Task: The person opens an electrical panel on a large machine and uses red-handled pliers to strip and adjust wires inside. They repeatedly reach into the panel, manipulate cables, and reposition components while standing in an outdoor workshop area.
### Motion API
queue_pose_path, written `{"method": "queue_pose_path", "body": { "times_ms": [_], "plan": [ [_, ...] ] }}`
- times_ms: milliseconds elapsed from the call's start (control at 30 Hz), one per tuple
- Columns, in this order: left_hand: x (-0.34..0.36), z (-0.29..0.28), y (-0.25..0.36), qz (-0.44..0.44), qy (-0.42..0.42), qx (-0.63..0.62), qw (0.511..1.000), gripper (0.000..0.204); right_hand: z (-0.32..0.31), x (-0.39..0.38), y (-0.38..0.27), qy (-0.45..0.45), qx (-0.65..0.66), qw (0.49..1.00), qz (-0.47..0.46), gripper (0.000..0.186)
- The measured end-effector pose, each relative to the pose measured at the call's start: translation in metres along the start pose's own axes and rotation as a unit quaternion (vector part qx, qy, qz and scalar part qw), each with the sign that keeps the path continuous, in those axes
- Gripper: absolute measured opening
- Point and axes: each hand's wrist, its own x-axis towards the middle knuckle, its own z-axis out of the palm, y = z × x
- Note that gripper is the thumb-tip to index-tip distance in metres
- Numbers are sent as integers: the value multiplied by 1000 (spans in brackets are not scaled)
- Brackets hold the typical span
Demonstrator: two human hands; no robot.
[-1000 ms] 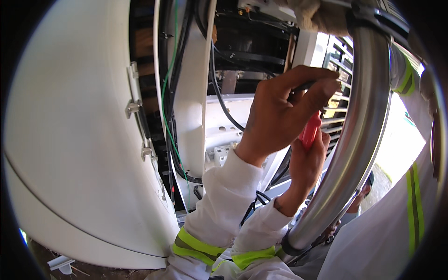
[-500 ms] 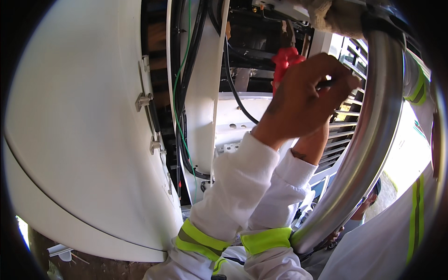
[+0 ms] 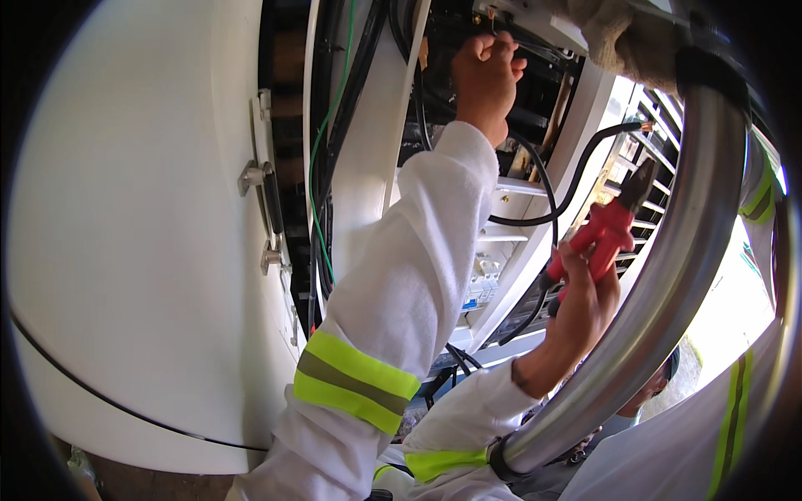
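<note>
My left hand (image 3: 487,88) reaches up into the white cabinet. Its fingers are curled together at a thin black wire (image 3: 494,27) with bare copper strands at its tip; part of the wire is hidden by the fingers. Lower and to the right, my right hand (image 3: 589,288) is closed around the red handles of a pair of pliers (image 3: 608,230), whose dark jaws point up and to the right. A thick black cable (image 3: 576,179) with a stripped copper end bends past behind the pliers.
A thick steel tube (image 3: 668,275) curves down the right side, close to my right hand. A large white panel (image 3: 142,234) fills the left. Inside are a green wire (image 3: 322,134) and a circuit breaker (image 3: 482,288). A co-worker's gloved hand (image 3: 606,37) is at the top; another person (image 3: 652,388) is lower right.
My hands, crossed close together before, have parted. The left moved up and leftward to the thin wire; the right came down with the pliers. The stripped cable end now shows.
</note>
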Motion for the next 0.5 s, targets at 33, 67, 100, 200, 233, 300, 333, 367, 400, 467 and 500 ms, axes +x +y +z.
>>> {"method": "queue_pose_path", "body": {
  "times_ms": [33,67,100,200,233,300,333,367,400,467,500],
  "plan": [
    [-2,0,-3,9,1,-4,1000,27,-4,-13,-3,-2,-11,1000,15,38],
    [-4,-1,-5,29,-4,-9,1000,25,-6,-25,-6,-1,-24,999,31,40],
    [-5,-1,-7,34,-6,-10,999,23,-6,-35,-8,-28,6,998,52,42],
    [-2,-6,-12,35,-56,-58,996,19,4,-56,-16,-122,156,971,131,40],
    [0,-9,-12,23,-66,-60,996,21,10,-59,-18,-151,204,957,142,40],
    [5,-13,-13,4,-105,-76,992,21,23,-64,-21,-193,285,922,176,36],
    [6,-16,-13,-3,-122,-84,989,21,27,-58,-23,-217,219,937,164,38],
    [8,-19,-13,-13,-142,-90,986,22,31,-54,-24,-239,233,929,162,41],
    [9,-23,-13,-24,-161,-96,982,23,37,-48,-25,-247,237,924,173,45],
    [8,-29,-12,-41,-183,-98,977,25,48,-32,-28,-294,376,866,146,55],
    [8,-30,-12,-47,-187,-95,977,27,54,-21,-29,-319,415,839,151,53]
  ]
}}
